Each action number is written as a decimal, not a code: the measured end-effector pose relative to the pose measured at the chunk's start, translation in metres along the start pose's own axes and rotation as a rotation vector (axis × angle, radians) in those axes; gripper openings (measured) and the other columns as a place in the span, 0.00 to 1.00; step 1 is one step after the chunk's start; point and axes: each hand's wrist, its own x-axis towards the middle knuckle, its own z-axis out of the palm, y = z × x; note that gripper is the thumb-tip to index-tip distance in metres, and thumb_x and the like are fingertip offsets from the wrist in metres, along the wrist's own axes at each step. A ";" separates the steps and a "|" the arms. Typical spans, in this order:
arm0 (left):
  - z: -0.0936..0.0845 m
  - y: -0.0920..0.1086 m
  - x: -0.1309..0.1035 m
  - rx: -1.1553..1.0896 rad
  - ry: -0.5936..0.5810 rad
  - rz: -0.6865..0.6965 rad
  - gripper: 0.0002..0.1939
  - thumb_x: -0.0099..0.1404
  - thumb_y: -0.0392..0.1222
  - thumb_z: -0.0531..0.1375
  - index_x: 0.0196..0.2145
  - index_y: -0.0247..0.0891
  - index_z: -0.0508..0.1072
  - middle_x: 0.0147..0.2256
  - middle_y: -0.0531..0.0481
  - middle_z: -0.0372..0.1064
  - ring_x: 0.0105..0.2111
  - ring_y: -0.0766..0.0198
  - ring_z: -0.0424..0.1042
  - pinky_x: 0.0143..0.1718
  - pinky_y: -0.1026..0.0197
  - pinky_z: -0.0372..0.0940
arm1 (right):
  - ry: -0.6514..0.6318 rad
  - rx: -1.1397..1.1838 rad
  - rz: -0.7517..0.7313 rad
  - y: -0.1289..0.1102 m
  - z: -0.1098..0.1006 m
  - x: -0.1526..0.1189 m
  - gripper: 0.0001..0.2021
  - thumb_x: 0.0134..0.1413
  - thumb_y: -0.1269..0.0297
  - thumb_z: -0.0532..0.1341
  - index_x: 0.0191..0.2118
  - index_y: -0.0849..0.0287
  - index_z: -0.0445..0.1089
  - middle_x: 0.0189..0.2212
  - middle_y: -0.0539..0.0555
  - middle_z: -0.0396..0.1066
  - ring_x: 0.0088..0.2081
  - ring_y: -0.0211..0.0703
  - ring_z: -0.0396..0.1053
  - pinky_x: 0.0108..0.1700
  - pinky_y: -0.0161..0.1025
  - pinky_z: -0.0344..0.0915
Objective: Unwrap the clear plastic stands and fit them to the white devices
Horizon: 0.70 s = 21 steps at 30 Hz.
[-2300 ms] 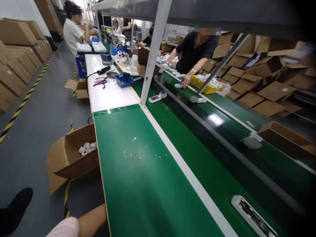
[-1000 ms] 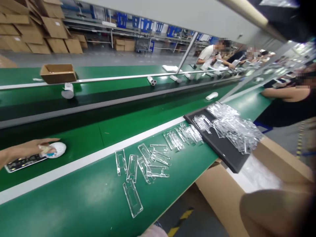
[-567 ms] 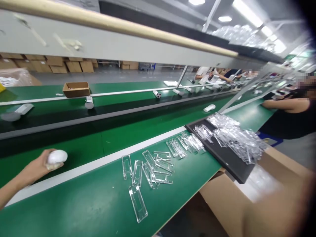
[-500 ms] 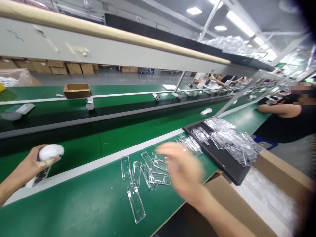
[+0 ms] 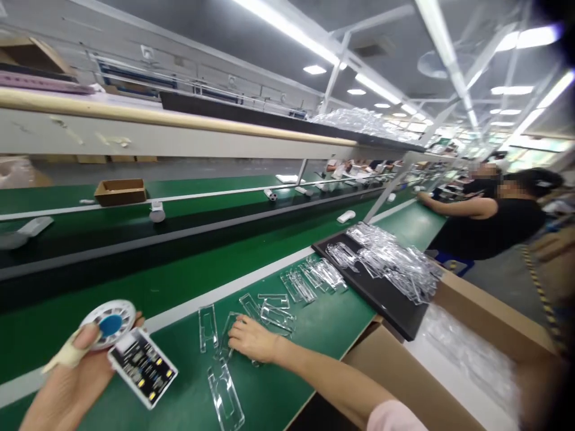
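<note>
My left hand [image 5: 83, 374] is closed around a white device with a round slotted head and a rectangular body. The body's open face shows a circuit board [image 5: 144, 366] with yellow components, and the round head [image 5: 112, 323] has a blue centre. One of that hand's fingers wears a pale cover. My right hand [image 5: 255, 339] has its fingers closed on the edge of a clear plastic frame [image 5: 226, 338] lying on the green bench. Around it lie several more frames, among them one nearer the front edge [image 5: 226, 398].
On the right, a black tray [image 5: 381, 302] bears a heap of clear frames. Below it stands a cardboard box [image 5: 381, 359] with clear bags. White devices sit on the conveyor [image 5: 202, 216] beyond the bench. A co-worker [image 5: 512, 209] sits farther right.
My right hand has moved left and down onto a clear frame. My left hand has come nearer and turned the device, so its circuit board now faces me. The view has tilted up and right.
</note>
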 end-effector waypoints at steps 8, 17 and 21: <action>0.050 -0.014 -0.027 -0.298 0.000 0.139 0.29 0.39 0.46 0.71 0.39 0.33 0.71 0.33 0.43 0.75 0.36 0.50 0.74 0.38 0.53 0.71 | 0.264 0.452 0.512 -0.020 -0.063 0.007 0.15 0.63 0.70 0.39 0.47 0.58 0.58 0.25 0.48 0.63 0.25 0.39 0.62 0.29 0.36 0.60; 0.080 -0.031 -0.040 -0.355 -0.021 0.116 0.26 0.44 0.48 0.69 0.39 0.33 0.70 0.34 0.45 0.73 0.40 0.54 0.71 0.43 0.57 0.64 | 0.241 0.692 0.544 -0.082 -0.092 0.087 0.24 0.54 0.64 0.55 0.58 0.48 0.55 0.39 0.54 0.62 0.37 0.47 0.68 0.37 0.43 0.67; 0.083 -0.031 -0.043 -0.403 0.054 0.186 0.26 0.41 0.47 0.70 0.38 0.36 0.71 0.33 0.48 0.71 0.38 0.58 0.70 0.43 0.60 0.62 | 0.354 0.524 0.474 -0.088 -0.062 0.091 0.26 0.54 0.62 0.54 0.60 0.46 0.51 0.44 0.60 0.61 0.43 0.57 0.67 0.40 0.52 0.67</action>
